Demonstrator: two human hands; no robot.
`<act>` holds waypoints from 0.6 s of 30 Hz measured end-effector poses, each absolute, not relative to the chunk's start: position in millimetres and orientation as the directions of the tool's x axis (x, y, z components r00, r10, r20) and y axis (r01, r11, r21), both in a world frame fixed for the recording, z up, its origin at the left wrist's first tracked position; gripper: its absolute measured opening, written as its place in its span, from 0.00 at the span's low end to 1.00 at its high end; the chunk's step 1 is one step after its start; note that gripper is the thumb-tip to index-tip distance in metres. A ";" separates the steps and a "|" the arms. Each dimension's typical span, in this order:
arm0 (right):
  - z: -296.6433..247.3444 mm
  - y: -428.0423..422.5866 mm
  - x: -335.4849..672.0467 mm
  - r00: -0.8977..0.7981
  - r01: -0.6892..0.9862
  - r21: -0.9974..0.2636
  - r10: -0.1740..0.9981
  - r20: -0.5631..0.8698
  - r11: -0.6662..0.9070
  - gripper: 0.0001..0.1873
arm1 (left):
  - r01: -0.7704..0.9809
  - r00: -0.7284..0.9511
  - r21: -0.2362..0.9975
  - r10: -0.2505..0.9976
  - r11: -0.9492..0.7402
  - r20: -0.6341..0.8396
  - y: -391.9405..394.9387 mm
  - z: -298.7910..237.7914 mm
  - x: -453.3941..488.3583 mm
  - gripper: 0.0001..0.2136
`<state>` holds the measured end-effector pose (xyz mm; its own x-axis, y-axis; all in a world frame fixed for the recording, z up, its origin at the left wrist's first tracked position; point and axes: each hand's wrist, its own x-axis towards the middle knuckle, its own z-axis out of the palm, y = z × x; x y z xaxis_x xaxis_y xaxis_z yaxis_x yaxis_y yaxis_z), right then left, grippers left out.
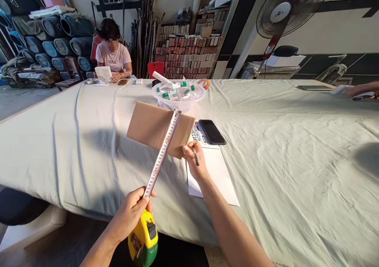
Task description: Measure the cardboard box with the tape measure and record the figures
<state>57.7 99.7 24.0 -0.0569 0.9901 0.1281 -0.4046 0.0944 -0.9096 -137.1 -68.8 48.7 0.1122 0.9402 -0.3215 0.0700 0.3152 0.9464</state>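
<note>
While the left hand (130, 215) grips the yellow tape case (143, 239), thumb pinching the blade (162, 153), the right hand (194, 161) holds the board (151, 127) by its near corner (a pen (196, 159) tucked in its fingers). The blade crosses the board, raised over the table (281, 148), near the bowl (179, 101), phone (212, 131) and paper (217, 176).

Yellow-and-green tape measure (143, 239) with white blade, black and red numerals; tan cardboard box (160, 129); black phone (212, 131); pale grey-green tablecloth (281, 140).
</note>
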 end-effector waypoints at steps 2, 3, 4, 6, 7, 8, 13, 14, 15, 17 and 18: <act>18.9 100.4 54.0 -0.042 -0.275 -0.940 0.974 0.222 0.202 0.25 | -0.046 0.148 0.935 0.928 0.351 -0.341 -72.8 48.3 -139.7 0.12; 16.1 100.6 52.0 -0.053 -0.192 -0.949 0.963 0.265 0.251 0.25 | -0.091 0.157 0.926 0.924 0.365 -0.349 -74.1 48.7 -140.9 0.13; 13.6 100.6 50.1 -0.073 -0.096 -0.951 0.950 0.303 0.295 0.26 | -0.122 0.161 0.919 0.921 0.376 -0.355 -74.6 49.5 -141.8 0.13; 10.3 100.3 47.9 -0.124 0.090 -0.925 0.926 0.357 0.369 0.26 | -0.150 0.157 0.910 0.918 0.387 -0.364 -72.9 51.8 -141.9 0.14; 10.0 100.2 48.1 -0.148 0.160 -0.905 0.916 0.372 0.393 0.26 | -0.153 0.159 0.907 0.916 0.393 -0.370 -70.8 52.9 -140.8 0.14; 10.6 100.3 49.5 -0.164 0.203 -0.892 0.912 0.376 0.404 0.25 | -0.153 0.166 0.905 0.913 0.398 -0.373 -67.9 53.7 -138.8 0.13; 26.6 103.1 77.5 0.023 0.142 -0.953 0.962 0.273 0.267 0.20 | -0.207 0.296 0.885 0.889 0.417 -0.349 -42.6 54.4 -116.0 0.10; 31.0 103.3 85.7 0.079 0.109 -0.966 0.967 0.243 0.234 0.21 | -0.234 0.330 0.869 0.877 0.435 -0.350 -34.9 54.5 -109.4 0.10; 35.1 103.0 93.9 0.117 0.089 -0.973 0.968 0.221 0.211 0.21 | -0.266 0.364 0.846 0.861 0.462 -0.356 -26.0 54.6 -102.4 0.10; 41.3 100.7 108.3 0.114 0.098 -0.975 0.971 0.209 0.198 0.22 | -0.339 0.421 0.781 0.827 0.525 -0.373 -5.3 54.4 -88.0 0.11; 42.9 99.1 113.8 0.083 0.115 -0.973 0.975 0.208 0.198 0.21 | -0.378 0.444 0.740 0.810 0.557 -0.383 6.3 53.7 -80.8 0.12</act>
<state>113.8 99.1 42.9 0.0829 0.9747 0.2077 0.1154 0.1976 -0.9735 -80.8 6.3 53.7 0.4441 0.8102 -0.3826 -0.3780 0.5566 0.7398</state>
